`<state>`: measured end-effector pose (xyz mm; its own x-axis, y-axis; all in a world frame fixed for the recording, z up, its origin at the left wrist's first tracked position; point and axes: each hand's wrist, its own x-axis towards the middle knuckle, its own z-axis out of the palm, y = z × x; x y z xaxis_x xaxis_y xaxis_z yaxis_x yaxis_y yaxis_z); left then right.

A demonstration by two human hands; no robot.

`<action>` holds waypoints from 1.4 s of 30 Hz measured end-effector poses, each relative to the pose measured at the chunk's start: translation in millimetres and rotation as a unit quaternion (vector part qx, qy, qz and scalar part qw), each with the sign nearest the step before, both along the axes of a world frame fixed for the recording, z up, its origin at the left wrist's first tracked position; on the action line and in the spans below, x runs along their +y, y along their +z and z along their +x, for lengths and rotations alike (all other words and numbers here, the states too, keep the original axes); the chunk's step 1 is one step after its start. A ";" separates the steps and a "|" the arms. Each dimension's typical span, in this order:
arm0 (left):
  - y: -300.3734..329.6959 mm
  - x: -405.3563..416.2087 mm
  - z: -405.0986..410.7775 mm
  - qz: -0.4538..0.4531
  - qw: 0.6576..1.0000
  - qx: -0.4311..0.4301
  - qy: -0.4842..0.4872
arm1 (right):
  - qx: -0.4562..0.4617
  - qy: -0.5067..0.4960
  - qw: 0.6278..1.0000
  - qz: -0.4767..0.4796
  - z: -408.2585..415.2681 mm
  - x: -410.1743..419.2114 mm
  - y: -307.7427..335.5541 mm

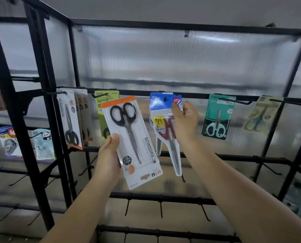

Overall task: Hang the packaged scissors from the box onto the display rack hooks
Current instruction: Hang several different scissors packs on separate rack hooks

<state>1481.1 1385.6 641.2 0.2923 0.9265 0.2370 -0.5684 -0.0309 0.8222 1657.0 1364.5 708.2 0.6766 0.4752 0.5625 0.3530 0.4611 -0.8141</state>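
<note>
Hands both busy at rack [163, 93]. Left hand [109, 155] grips white pack w/ black scissors [130, 137], thumb on front near its left edge, other fingers hidden behind; pack tilted, orange strip up, clear of any hook. Right hand [184, 120] pinches blue-topped pack w/ red scissors [165, 123] by upper right corner, fingers curled round it; hang hole just left of fingertips, at the bar — can't tell if it's on a hook. Left of left thumb: hung packs of black scissors [71, 120], green pack [105, 104] behind. Right of right hand: teal pack [218, 116], then pale green pack [262, 114], each on a hook.
</note>
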 end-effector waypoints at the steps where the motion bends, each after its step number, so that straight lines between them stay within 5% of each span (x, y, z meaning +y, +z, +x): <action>1: 0.1 1.2 -0.1 0.002 1.000 -0.001 0.000 | 0.001 -0.002 1.000 -0.006 2.6 4.5 -0.8; 9: 7.3 10.1 4.6 0.003 1.000 0.013 0.009 | -0.106 -0.108 0.971 -0.185 27.6 46.5 16.0; 14: 2.0 13.3 2.6 -0.017 0.999 0.017 0.022 | 0.011 -0.100 0.982 -0.162 31.4 39.4 -2.0; 16: -3.9 13.9 1.4 -0.026 0.999 0.005 0.019 | 0.049 -0.041 0.989 -0.133 19.2 24.5 -15.3; 18: -9.2 13.6 -1.3 -0.043 0.999 -0.022 0.013 | 0.051 0.098 0.973 -0.201 -0.9 3.2 -29.3; 22: -19.4 13.6 -8.8 -0.030 0.997 -0.064 0.012 | 0.007 0.366 0.856 -0.364 -20.4 -28.7 -60.8; 24: -22.6 14.4 -13.9 -0.012 0.998 -0.053 -0.008 | 0.055 0.404 0.841 -0.355 -21.0 -29.3 -70.5; 29: -28.0 20.1 -24.1 0.007 0.997 -0.070 -0.034 | 0.206 0.309 0.894 -0.251 -4.2 -15.5 -80.0; 33: -30.3 22.0 -41.5 0.007 0.997 -0.060 -0.045 | 0.219 0.211 0.930 -0.206 16.0 -10.7 -77.1; 37: -39.2 11.8 -42.3 0.009 0.998 0.066 0.019 | 0.222 0.134 0.950 -0.175 27.0 -13.1 -59.2; 42: -34.1 -12.1 -36.9 0.030 0.986 0.147 0.066 | 0.121 0.132 0.972 -0.152 23.2 -17.3 -45.0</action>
